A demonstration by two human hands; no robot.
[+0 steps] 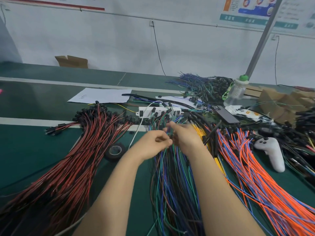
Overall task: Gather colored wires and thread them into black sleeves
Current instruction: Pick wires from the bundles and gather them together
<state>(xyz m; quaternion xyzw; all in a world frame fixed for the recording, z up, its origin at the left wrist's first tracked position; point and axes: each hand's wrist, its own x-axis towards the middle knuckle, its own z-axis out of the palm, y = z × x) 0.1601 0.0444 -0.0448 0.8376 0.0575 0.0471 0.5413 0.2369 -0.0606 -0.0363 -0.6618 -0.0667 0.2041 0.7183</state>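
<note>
A green table [51,103] under a white wall is heaped with wire. Just in front of the white plastic power strip [159,111], the left hand [156,143] pinches strands from the loose bundle of thin green, blue and black wires [170,184]. The right hand [185,137] meets it, its grip too blurred to judge. Black flexible sleeve tubes [210,142] lie front-right of the strip, unthreaded. This looks like the gathering stage, with the threading yet to come.

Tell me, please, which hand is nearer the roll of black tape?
Left. The left hand, pinching blue and green wires, sits just right of the black tape roll; the right hand lies farther right, beyond it.
</note>
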